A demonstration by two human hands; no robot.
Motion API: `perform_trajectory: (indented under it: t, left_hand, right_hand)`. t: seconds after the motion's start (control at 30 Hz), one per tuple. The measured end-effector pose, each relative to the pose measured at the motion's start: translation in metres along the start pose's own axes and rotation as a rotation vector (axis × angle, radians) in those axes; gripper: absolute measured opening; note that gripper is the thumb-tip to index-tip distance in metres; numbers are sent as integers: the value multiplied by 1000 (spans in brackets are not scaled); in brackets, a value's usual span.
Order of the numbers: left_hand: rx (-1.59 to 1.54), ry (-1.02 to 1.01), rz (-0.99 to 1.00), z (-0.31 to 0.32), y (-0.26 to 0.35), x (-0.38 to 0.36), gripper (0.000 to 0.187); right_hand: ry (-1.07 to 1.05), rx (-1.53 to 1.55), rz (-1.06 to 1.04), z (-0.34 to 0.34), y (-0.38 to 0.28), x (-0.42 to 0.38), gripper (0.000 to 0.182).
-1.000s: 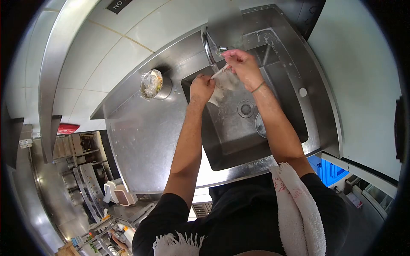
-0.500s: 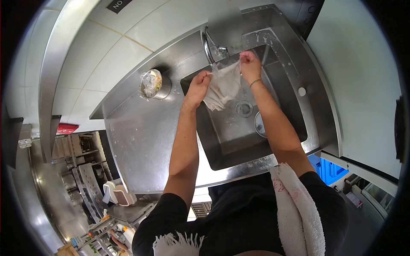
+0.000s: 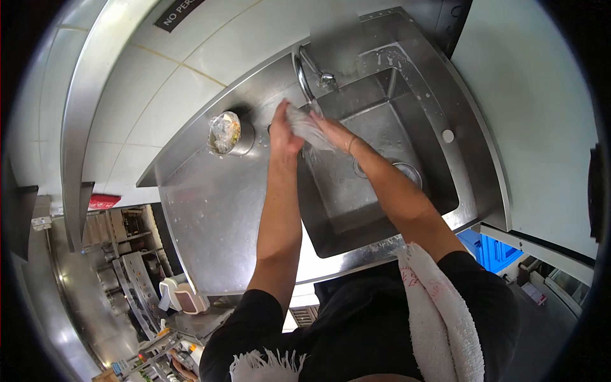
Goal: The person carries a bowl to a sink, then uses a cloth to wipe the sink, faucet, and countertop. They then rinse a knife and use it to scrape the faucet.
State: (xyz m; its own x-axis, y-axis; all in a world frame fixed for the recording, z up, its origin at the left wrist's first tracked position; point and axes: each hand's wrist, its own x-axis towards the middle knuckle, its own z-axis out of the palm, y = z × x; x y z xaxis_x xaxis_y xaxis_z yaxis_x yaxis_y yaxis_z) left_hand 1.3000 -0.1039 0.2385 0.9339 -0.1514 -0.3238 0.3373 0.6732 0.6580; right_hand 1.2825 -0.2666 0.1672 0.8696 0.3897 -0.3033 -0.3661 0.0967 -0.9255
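A wet white cloth [image 3: 307, 129] is bunched between my two hands just below the curved faucet [image 3: 301, 79], over the back left corner of the steel sink [image 3: 356, 191]. My left hand [image 3: 283, 132] is closed around the cloth's left side, thumb and fingers pointing up. From the right, my right hand [image 3: 335, 134] grips the other side, its fingers partly smeared by motion. Water appears to run from the spout onto the cloth. Behind my right forearm, the round drain [image 3: 358, 168] and a clear round dish or lid [image 3: 407, 172] are partly hidden on the sink floor.
On the steel counter left of the sink stands a metal container [image 3: 242, 139] with a plastic bag of scraps inside. A tiled wall [image 3: 210, 57] rises behind. A white towel [image 3: 439, 312] hangs over my shoulder. A blue crate [image 3: 499, 253] sits low at the right.
The cloth was spread out between my hands; now it is bunched. Both hands have moved left, the right one farther, and they have come close together.
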Motion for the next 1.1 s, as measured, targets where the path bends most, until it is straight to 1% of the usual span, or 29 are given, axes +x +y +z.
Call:
perform_trajectory:
  t: [0.03, 0.07, 0.17, 0.2, 0.3, 0.33, 0.4, 0.43, 0.47, 0.5, 0.57, 0.63, 0.67, 0.77, 0.8, 0.9, 0.93, 1.0, 1.1]
  left_hand:
    - [-100, 12, 20, -2, 3, -4, 20]
    - [-106, 110, 57, -5, 1, -7, 21]
    - [93, 116, 140, -62, -22, 22, 27]
    - [211, 109, 104, -57, -33, 20, 33]
    - [166, 222, -51, -39, -81, 20, 35]
    - [137, 181, -36, -53, -91, 22, 40]
    - [74, 90, -5, -72, -112, 28, 52]
    - [226, 171, -16, -54, -111, 17, 53]
    - [383, 254, -25, -36, -109, 3, 54]
    - [543, 338, -35, -23, -105, -7, 56]
    - [884, 328, -98, -71, -116, 25, 55]
    - [423, 313, -72, -19, -100, 1, 60]
    - [351, 264, -75, -2, -88, -6, 50]
    - [273, 139, -116, 23, -49, -8, 33]
    - [188, 224, -146, 17, -40, -3, 29]
    - [49, 121, -235, 45, -12, -23, 27]
    - [43, 122, -222, 24, -14, -15, 27]
    - [239, 182, -163, -16, -16, -9, 28]
    - [491, 335, -92, -44, -28, -22, 28]
  right_hand:
    - [-35, -83, 70, -4, -7, -8, 63]
    - [-53, 85, 0, -2, -11, -17, 57]
    - [-68, 487, -61, 0, -8, -13, 50]
    - [-41, 460, -22, -2, -11, -10, 53]
    - [222, -49, -249, 26, -31, -20, 60]
    - [329, -226, -275, 27, -20, -10, 53]
    - [389, -307, -214, 26, -7, -8, 43]
    - [416, -345, -183, 28, -4, -10, 39]
    - [430, -400, -214, 24, 0, -14, 33]
    - [450, -480, -170, 22, -1, -14, 37]
    - [497, -643, -77, 12, -5, -14, 46]
    - [413, -364, -23, -5, 14, 2, 55]
    - [367, -224, 4, -12, 28, 9, 59]
    - [185, 233, 136, -17, 61, 12, 64]
    - [163, 47, 267, -17, 45, 1, 63]
    - [192, 527, 220, -6, 41, -8, 63]
    - [191, 668, 188, -6, 45, -5, 62]
    - [164, 883, 80, -8, 51, 8, 53]
    - [426, 587, -48, -20, 63, 33, 48]
